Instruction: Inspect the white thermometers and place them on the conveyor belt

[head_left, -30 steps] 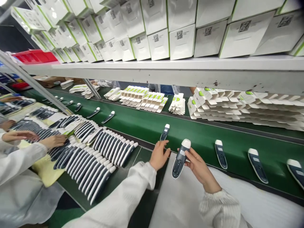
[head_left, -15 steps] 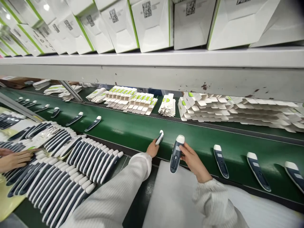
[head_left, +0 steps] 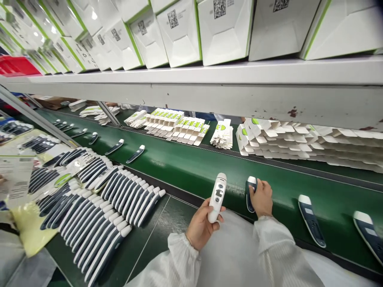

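Note:
My left hand (head_left: pixel 203 225) is closed around a white handheld device (head_left: pixel 217 197), held upright with its buttons and small display facing me. To its right, my right hand (head_left: pixel 261 199) grips the edge of a dark-blue-backed device (head_left: pixel 250 194) that lies on the green belt (head_left: pixel 176 169). Further right on the belt lies another device (head_left: pixel 311 221), back side up with its white cap at the far end. Rows of similar devices (head_left: pixel 98 231) stand packed together on the surface at the left.
Overhead runs a shelf edge (head_left: pixel 191 93) bearing white-and-green boxes (head_left: pixel 226 36). Behind the belt lie folded cartons (head_left: pixel 221 133) and stacked open cartons (head_left: pixel 278 139). A slanted metal post (head_left: pixel 38 115) crosses the left side. A person's fingertips (head_left: pixel 2 179) show at the left edge.
My left hand has come back from the belt with a device, now front side up. My right hand has lowered its device onto the belt. The view has shifted left.

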`<state>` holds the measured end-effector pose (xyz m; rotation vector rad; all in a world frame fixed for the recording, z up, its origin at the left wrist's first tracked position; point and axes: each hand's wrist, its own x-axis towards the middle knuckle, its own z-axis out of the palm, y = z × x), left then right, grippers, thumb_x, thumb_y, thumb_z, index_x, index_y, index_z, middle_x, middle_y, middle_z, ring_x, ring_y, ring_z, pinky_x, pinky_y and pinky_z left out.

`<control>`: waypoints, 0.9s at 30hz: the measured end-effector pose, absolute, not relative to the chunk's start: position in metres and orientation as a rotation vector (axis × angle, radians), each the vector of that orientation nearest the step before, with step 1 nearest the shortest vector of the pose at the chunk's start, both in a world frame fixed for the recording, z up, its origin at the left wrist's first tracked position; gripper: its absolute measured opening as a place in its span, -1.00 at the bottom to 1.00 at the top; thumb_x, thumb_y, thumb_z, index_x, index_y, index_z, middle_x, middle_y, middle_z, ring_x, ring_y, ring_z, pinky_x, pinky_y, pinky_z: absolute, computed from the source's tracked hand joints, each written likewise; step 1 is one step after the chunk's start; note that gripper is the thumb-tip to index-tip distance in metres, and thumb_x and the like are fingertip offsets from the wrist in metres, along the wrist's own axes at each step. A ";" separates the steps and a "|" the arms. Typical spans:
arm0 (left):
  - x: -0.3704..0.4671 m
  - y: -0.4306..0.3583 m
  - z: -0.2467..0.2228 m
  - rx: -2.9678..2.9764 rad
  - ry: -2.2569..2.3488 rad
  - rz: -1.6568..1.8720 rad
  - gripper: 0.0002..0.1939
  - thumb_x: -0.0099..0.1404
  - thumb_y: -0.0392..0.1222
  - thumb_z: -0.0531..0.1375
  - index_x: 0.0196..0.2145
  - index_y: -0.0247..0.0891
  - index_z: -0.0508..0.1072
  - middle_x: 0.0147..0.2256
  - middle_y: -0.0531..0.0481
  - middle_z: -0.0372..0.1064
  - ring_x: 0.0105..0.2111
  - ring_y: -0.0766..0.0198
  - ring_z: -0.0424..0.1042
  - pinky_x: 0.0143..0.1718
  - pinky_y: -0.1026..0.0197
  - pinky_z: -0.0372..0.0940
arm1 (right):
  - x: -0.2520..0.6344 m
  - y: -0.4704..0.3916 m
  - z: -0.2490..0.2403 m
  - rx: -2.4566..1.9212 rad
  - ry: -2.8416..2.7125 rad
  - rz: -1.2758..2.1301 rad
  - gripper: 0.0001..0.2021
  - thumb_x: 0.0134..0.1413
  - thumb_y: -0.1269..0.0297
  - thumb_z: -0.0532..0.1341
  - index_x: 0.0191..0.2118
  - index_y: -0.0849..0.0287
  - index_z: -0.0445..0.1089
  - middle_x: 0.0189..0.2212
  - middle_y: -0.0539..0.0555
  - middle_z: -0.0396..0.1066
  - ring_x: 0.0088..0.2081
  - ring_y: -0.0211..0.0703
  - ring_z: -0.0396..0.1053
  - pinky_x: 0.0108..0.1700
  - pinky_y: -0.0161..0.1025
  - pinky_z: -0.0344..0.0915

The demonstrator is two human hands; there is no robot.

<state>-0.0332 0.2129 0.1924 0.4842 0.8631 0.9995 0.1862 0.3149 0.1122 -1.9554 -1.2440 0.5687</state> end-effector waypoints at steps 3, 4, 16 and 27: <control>-0.029 0.203 0.191 0.884 1.110 1.085 -0.61 0.25 -0.20 0.07 0.06 -0.16 0.22 -0.14 -0.09 0.31 -0.30 0.28 0.34 -0.38 0.28 0.22 | 0.160 0.291 0.136 -1.711 -1.287 0.815 -0.57 0.06 0.01 0.04 -0.03 0.15 0.32 0.04 0.26 0.23 0.04 0.20 0.19 0.01 0.07 0.16; -0.028 0.199 0.191 1.080 1.206 1.113 -0.59 0.25 -0.22 0.07 0.07 -0.13 0.23 -0.10 -0.09 0.27 -0.21 0.24 0.33 -0.25 0.21 0.26 | 0.147 0.281 0.145 -1.550 -1.275 1.013 -0.59 0.08 -0.03 0.05 -0.07 0.11 0.35 -0.06 0.21 0.32 -0.08 0.12 0.28 -0.09 0.00 0.23; -0.163 0.203 0.153 1.870 2.428 0.590 -0.55 0.25 -0.36 -0.05 0.10 -0.41 0.24 0.11 -0.40 0.15 0.10 -0.17 0.17 0.00 -0.20 0.15 | 0.104 0.252 0.198 -1.029 -0.989 1.671 -0.56 -0.11 -0.06 0.29 -0.14 0.10 0.38 -0.22 0.09 0.45 -0.43 -0.26 0.20 -0.48 -0.32 0.09; -0.193 0.209 0.152 1.425 2.319 0.670 -0.54 0.17 -0.39 0.02 0.04 -0.38 0.33 -0.04 -0.34 0.32 0.08 -0.17 0.19 0.04 -0.21 0.10 | 0.106 0.298 0.152 -1.408 -1.229 1.317 -0.52 -0.08 -0.16 0.11 -0.16 0.13 0.28 -0.42 0.01 0.40 -0.47 -0.18 0.29 -0.46 -0.25 0.22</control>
